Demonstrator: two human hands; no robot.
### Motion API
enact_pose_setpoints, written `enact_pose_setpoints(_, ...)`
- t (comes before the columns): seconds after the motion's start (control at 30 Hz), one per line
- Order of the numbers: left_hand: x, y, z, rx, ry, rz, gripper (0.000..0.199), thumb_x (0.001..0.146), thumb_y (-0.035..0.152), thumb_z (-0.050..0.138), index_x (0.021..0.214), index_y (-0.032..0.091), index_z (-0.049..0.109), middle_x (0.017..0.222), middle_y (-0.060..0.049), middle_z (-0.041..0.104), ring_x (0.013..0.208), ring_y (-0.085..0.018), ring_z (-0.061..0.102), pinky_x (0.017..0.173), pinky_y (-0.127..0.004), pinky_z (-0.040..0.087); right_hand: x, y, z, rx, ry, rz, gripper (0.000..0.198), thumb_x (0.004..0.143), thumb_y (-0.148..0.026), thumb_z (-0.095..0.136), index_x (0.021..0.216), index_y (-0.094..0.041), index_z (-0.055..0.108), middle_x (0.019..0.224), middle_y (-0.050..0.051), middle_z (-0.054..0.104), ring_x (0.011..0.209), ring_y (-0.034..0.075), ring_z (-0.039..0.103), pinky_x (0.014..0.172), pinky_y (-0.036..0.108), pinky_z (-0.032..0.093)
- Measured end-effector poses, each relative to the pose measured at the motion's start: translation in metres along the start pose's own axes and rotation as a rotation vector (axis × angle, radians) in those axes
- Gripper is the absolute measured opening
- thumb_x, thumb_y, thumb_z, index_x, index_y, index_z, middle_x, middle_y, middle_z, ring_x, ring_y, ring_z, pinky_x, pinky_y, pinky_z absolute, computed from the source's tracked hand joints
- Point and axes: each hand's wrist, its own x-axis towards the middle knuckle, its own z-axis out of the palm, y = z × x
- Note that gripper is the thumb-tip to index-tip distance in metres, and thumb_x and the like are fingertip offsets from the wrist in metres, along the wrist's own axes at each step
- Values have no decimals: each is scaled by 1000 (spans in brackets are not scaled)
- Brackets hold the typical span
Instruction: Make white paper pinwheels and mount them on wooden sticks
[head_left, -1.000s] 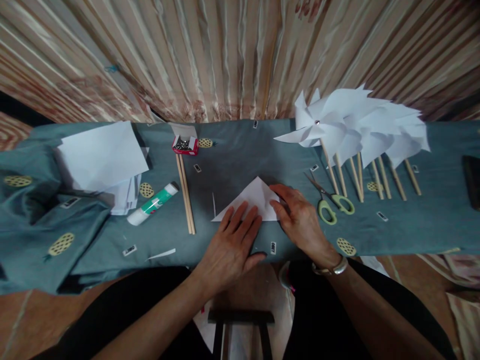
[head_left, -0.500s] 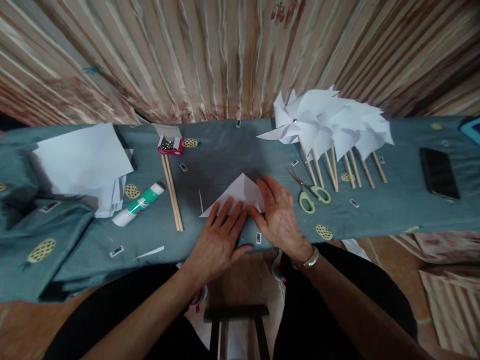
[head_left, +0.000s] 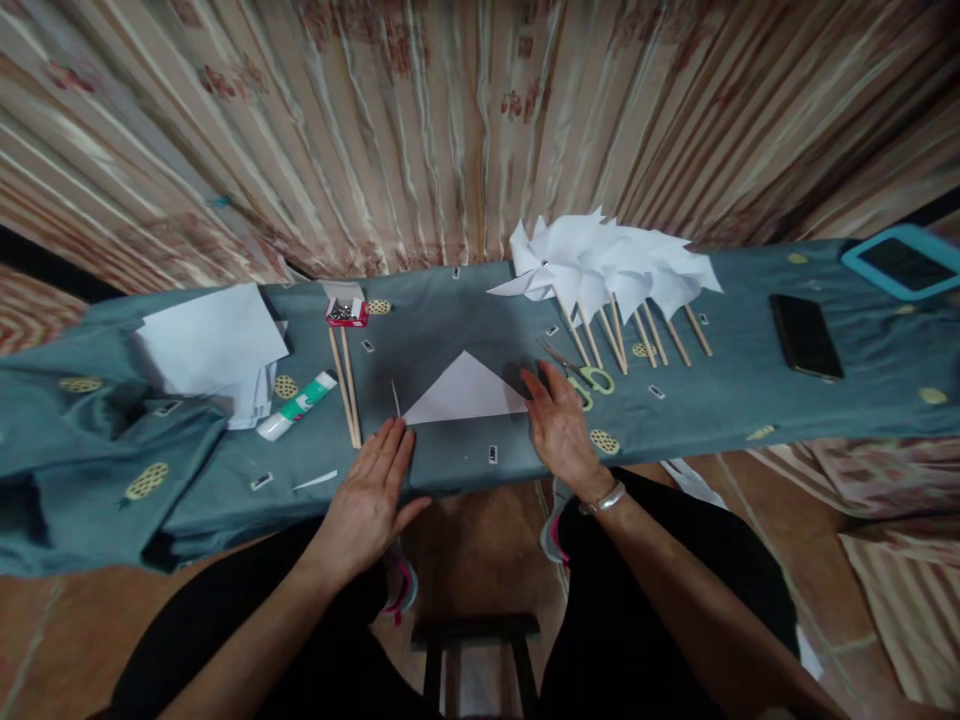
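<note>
A sheet of white paper folded into a triangle (head_left: pixel 466 392) lies flat on the cloth, its point away from me. My left hand (head_left: pixel 371 490) rests flat, fingers stretched out and thumb apart, with the fingertips at the paper's left corner. At the right corner my right hand (head_left: pixel 562 425) has its fingers spread, fingertips touching the paper's edge. Just beyond that hand lie green-handled scissors (head_left: pixel 596 379), partly hidden behind its fingers. A thin paper strip (head_left: pixel 396 398) is beside the left corner.
White paper pinwheels (head_left: pixel 615 255) on wooden sticks lie at the back right. A phone (head_left: pixel 806 337) and blue-framed tablet (head_left: pixel 911 262) are further right. Leftward are two sticks (head_left: pixel 345 385), a red box of metal pins (head_left: pixel 346 308), a glue stick (head_left: pixel 298 406) and stacked paper (head_left: pixel 214 340).
My hands have moved apart from the paper's middle, the left toward the left corner, the right to the right corner. More of the folded triangle shows. The camera view has shifted.
</note>
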Motion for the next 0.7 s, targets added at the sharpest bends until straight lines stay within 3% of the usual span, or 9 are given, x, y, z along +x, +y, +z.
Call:
enact_pose_setpoints(0.2,-6,1,2,13,36,-10,77,97,50,46,156,9,17,153,-28,38,145,-39,34,109,-60,42,4,10,-3,128,75,-24,52,90,-7,33,137,-15,53,142,16,54,137,27,47,111,53,43)
enact_pose_setpoints(0.37,2,17,-4,-44,138,-77,76,97,37,51,158,16,10,158,-27,29,149,-39,24,112,-63,37,13,15,-17,234,75,46,42,97,-18,34,132,-12,56,121,17,69,113,25,66,102,48,52)
enact_pose_setpoints(0.57,36,32,-2,-159,241,-153,79,97,36,53,158,22,5,160,-24,26,149,-37,24,113,-62,36,15,-2,-14,80,-51,-42,46,89,-44,63,119,-10,65,143,25,52,135,38,49,109,57,43)
enact_pose_setpoints(0.7,53,28,5,-214,301,-211,80,97,36,52,158,23,2,159,-24,27,149,-36,25,114,-61,34,16,-11,-11,176,-46,-4,19,86,-32,66,101,-20,69,141,16,57,131,32,55,106,53,47)
